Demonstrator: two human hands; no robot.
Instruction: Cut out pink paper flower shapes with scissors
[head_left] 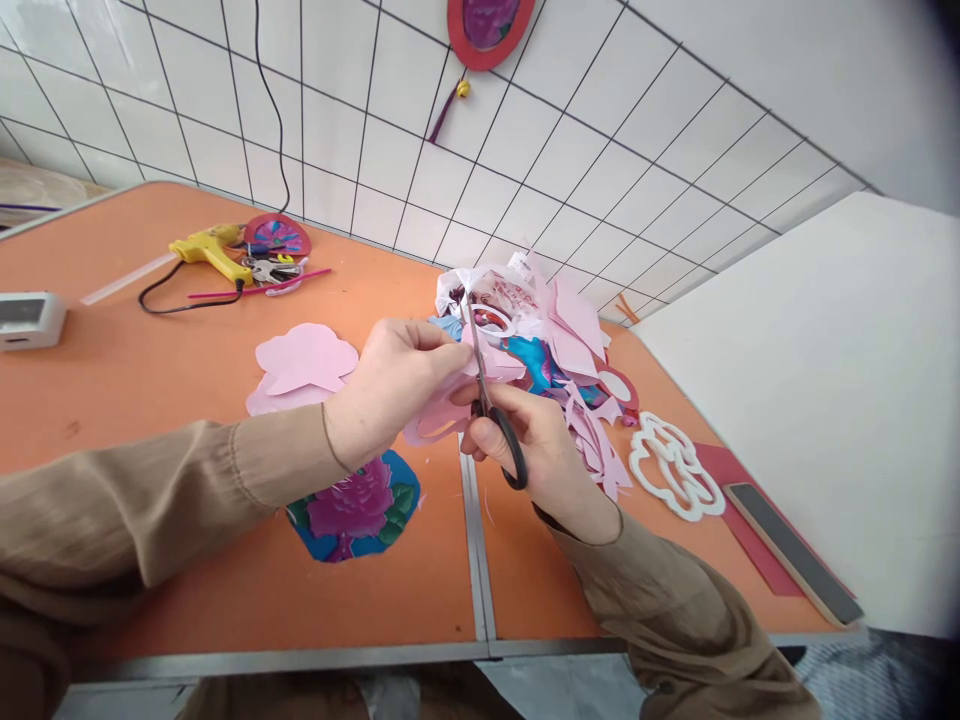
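My left hand [390, 380] pinches a piece of pink paper [439, 410] over the middle of the table. In my right hand [532, 440] is a pair of scissors [510, 445] with black handles, its blades pointing up and away from me across the pink paper. Part of the paper is hidden behind my fingers. Left of my left hand lie pink cloud-shaped cutouts [307, 358], one overlapping another. Below my left wrist, a piece of blue fabric with a purple flower [356, 510] lies flat, partly covered by my sleeve.
A yellow glue gun [214, 252] with keys [274, 270] beside it lies at the back left. Pink paper scraps [592, 430], a plastic bag [510, 290] and fabric pile up behind my right hand. White cloud-shaped frames [675, 465] and a dark bar [795, 555] lie at the right.
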